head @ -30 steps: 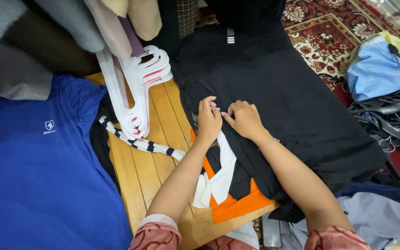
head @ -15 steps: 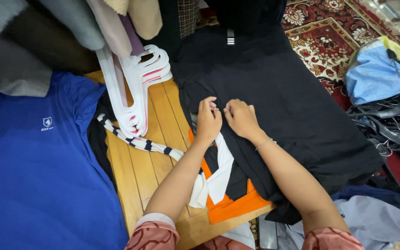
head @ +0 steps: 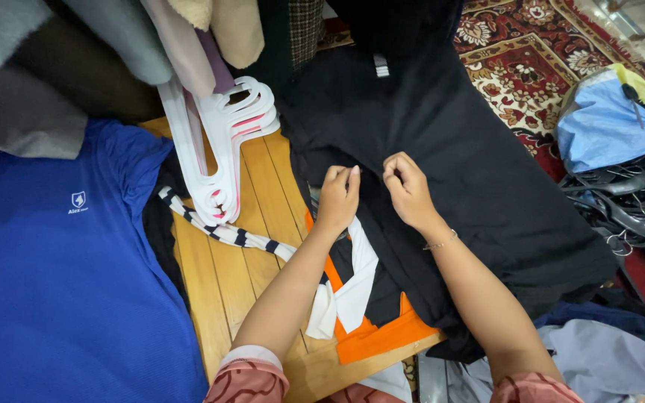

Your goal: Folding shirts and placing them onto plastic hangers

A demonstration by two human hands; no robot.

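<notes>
A large black garment (head: pixel 442 142) lies spread over the right part of a wooden table (head: pixel 240 276) and hangs off toward the carpet. My left hand (head: pixel 337 198) pinches the black fabric near its left edge. My right hand (head: pixel 408 190), a thin bracelet on its wrist, pinches the same fabric a little to the right, lifting a fold between the two hands. Under the black garment's near edge lies an orange, white and black garment (head: pixel 360 306).
A blue shirt (head: pixel 61 283) covers the left. White plastic hangers (head: pixel 222 142) and a striped strip of cloth (head: pixel 225 233) lie on the table. Grey and beige clothes (head: pixel 76 52) hang above. A patterned red carpet (head: pixel 516 52), a light blue bundle (head: pixel 614 119) and dark hangers (head: pixel 628 201) are at right.
Both hands have moved slightly apart and up the black garment, now pinching its fabric and raising a fold between them.
</notes>
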